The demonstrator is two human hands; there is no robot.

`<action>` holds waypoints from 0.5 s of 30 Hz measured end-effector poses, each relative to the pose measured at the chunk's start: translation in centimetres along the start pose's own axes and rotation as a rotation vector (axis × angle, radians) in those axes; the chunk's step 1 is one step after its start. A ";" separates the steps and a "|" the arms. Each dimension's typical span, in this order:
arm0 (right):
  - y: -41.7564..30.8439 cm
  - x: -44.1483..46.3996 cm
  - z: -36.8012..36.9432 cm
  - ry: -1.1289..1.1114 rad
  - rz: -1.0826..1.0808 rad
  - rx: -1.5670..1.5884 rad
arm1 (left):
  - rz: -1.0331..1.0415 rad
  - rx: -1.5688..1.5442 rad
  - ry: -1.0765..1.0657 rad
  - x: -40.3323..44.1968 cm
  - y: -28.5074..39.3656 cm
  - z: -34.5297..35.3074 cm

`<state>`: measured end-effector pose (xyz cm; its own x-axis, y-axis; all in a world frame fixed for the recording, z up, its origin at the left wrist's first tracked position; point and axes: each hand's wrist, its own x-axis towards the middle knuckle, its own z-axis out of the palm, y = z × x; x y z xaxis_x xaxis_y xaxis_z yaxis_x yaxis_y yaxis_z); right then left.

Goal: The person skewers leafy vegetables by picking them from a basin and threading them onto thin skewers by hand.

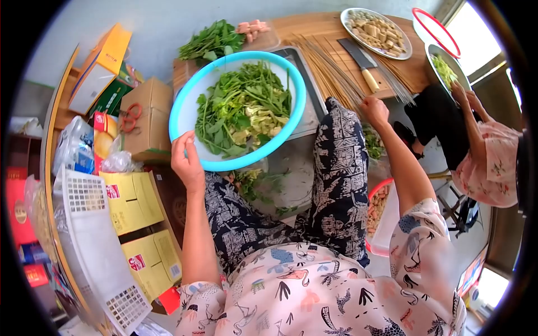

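Note:
My left hand (187, 158) grips the near left rim of a blue-rimmed basin (297, 106), its fingers bent over the edge. The basin is tilted and holds leafy greens (246, 103) with paler chopped pieces. My right hand (374, 111) is at the near edge of the wooden table, by the tips of long thin skewers (328, 67), with its fingers curled; whether it holds anything is too small to tell. Behind it, a knife (358, 63) with a pale handle lies on the table. Loose greens (252, 182) are below the basin, between my knees.
Leafy bunches (216, 40) and pink pieces (253, 28) sit behind the basin. A plate of cut pieces (378, 35) stands at the back right. Another person's hands (465, 98) are at a bowl (443, 64). Boxes (147, 115) and a white rack (92, 235) line the left.

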<state>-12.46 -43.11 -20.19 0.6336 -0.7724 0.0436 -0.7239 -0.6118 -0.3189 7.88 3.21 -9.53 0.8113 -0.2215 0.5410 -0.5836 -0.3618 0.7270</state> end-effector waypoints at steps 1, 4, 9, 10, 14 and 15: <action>-0.2 -0.2 -0.5 0.023 -0.031 0.011 | -0.004 0.009 0.011 0.0 0.0 -0.1; -0.8 -0.4 -1.4 0.017 -0.046 -0.004 | -0.043 0.005 -0.033 0.0 0.2 -0.3; 0.1 0.5 -3.2 -0.320 0.048 0.593 | -0.027 -0.038 -0.041 0.0 0.1 -0.4; -0.3 0.4 -4.8 -0.581 0.177 0.938 | -0.017 -0.034 -0.039 0.0 0.1 -0.4; -5.5 -3.3 -11.8 -0.778 0.437 1.677 | 0.023 0.042 -0.078 0.4 0.6 -0.9; -6.5 -4.1 -13.3 -0.773 0.436 1.673 | 0.022 0.036 -0.076 0.5 1.1 -0.9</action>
<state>-13.96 -38.27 -5.72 0.8152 -0.2799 -0.5071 -0.1737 0.7171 -0.6750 7.60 3.51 -8.13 0.7993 -0.2975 0.5222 -0.6010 -0.3879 0.6988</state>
